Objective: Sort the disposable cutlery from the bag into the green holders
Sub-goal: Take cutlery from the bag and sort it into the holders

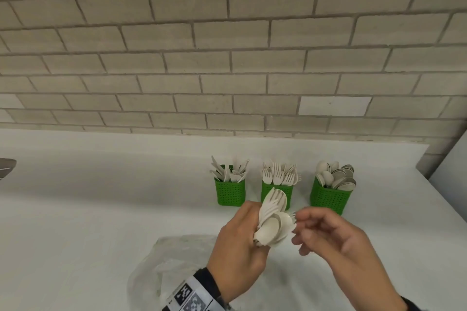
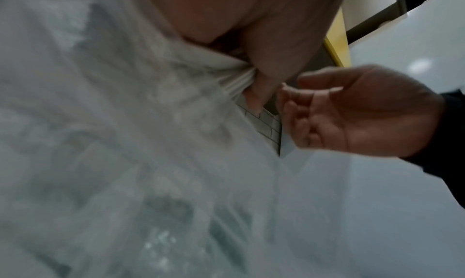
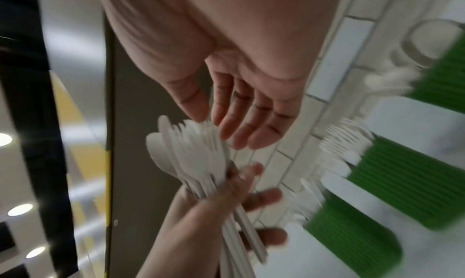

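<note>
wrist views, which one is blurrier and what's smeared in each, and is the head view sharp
Left wrist view: blurriest; the clear plastic bag is a soft grey haze, the right hand fairly legible. Right wrist view: motion streaks smear the three green basket-weave holders, while the bundle of white disposable cutlery and the fingers are only mildly soft. Head view: sharp, evenly lit, brick lines bowed by the wide lens.

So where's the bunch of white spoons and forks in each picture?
Head: the cutlery bunch sits low and middle, gripped by the left hand, before the green holders.
Left wrist: only the handle ends show, upper middle, under the fingers.
Right wrist: it is centre, heads pointing up.
Shared landmark: the right hand, reaching for the bunch in every view.
</note>
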Action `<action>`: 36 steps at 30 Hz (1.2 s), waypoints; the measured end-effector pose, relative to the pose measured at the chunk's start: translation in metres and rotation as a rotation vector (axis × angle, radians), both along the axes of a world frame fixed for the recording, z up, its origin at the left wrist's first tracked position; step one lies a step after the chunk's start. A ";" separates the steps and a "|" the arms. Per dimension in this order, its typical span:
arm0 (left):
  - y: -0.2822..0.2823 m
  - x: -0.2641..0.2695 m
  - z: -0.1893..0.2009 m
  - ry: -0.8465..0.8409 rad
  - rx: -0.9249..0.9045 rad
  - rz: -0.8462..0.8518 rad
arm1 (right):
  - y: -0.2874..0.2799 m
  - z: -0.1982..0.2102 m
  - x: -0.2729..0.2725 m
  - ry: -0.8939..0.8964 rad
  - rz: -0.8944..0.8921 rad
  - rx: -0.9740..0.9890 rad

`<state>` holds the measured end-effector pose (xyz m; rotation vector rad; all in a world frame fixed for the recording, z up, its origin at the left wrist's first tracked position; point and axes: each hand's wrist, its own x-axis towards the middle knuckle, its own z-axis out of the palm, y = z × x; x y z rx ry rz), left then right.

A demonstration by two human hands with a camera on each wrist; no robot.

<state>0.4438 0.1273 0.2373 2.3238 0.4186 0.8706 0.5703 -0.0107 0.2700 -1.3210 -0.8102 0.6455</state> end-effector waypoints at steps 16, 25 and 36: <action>0.003 -0.004 0.021 0.434 0.150 0.342 | 0.017 0.008 -0.010 -0.051 0.053 0.033; 0.010 -0.005 0.007 0.355 -0.197 0.183 | 0.021 0.003 -0.004 -0.184 0.018 0.017; 0.012 -0.015 0.005 0.134 -0.730 -0.167 | 0.042 0.029 0.025 -0.005 -0.061 0.203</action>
